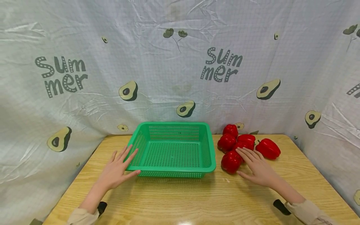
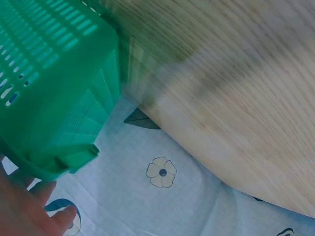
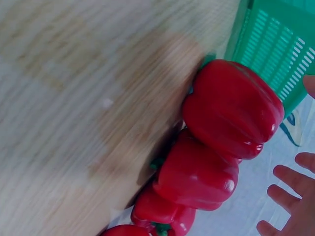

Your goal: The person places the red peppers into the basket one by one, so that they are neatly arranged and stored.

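Note:
A green plastic basket (image 1: 175,169) with slotted walls stands at the middle of the table, its inside bare. My left hand (image 1: 116,170) is at the basket's left front corner, fingers spread and overlapping the rim in the head view. Several red bell peppers lie in a cluster right of the basket. My right hand (image 1: 258,168) hovers by the front bell pepper (image 1: 231,162), fingers extended over the cluster and holding nothing. Another bell pepper (image 1: 268,148) lies on its side at the cluster's right. The right wrist view shows peppers (image 3: 231,105) close to the spread fingers (image 3: 290,184).
The wooden table (image 1: 180,200) ends at a pale cloth backdrop (image 1: 157,62) printed with avocados and lettering. The cloth also hangs along both sides. A dark band (image 1: 282,207) shows near the right wrist, and another (image 1: 102,207) near the left.

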`<state>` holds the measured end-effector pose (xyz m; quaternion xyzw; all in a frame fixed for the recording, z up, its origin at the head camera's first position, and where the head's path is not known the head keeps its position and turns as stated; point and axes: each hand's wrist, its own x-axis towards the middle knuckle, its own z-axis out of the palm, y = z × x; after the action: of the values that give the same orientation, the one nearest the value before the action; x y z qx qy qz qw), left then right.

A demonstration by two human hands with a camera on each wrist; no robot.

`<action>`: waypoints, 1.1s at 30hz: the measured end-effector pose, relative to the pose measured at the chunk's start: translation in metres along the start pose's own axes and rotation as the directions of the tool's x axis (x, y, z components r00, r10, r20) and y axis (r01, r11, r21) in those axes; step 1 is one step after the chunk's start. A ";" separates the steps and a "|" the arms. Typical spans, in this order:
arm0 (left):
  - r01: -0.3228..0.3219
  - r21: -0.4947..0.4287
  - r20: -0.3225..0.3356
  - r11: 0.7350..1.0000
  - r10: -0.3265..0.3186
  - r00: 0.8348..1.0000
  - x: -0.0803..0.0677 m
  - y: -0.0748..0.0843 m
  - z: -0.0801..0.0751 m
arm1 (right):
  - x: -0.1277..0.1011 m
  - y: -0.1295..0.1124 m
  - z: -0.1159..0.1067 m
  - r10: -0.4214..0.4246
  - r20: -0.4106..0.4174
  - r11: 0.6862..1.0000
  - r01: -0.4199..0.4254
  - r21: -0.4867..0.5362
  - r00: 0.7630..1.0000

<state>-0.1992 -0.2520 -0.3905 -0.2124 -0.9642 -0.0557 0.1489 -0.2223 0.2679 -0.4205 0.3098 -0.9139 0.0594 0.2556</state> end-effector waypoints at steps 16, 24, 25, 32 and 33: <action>0.092 -0.087 0.061 0.992 -0.087 0.994 0.007 -0.001 0.011 | 0.018 -0.001 0.008 -0.035 0.048 0.999 0.034 0.019 0.998; 0.101 -0.049 0.021 0.994 -0.100 0.995 0.007 -0.004 0.011 | 0.029 -0.002 0.011 -0.087 0.126 0.996 0.088 0.004 0.988; 0.095 -0.037 0.016 0.995 -0.094 0.995 0.007 -0.004 0.012 | 0.031 -0.002 0.012 -0.095 0.135 0.995 0.096 0.001 0.986; 0.082 -0.050 0.025 0.995 -0.081 0.996 0.006 -0.005 0.013 | 0.040 -0.005 0.017 -0.144 0.206 0.987 0.155 -0.036 0.968; 0.082 -0.055 0.026 0.995 -0.080 0.996 0.007 -0.005 0.013 | 0.041 -0.006 0.018 -0.147 0.221 0.986 0.161 -0.045 0.964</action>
<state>-0.2105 -0.2517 -0.4008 -0.1778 -0.9718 -0.0863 0.1288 -0.2541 0.2366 -0.4153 0.3765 -0.9108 -0.0236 0.1679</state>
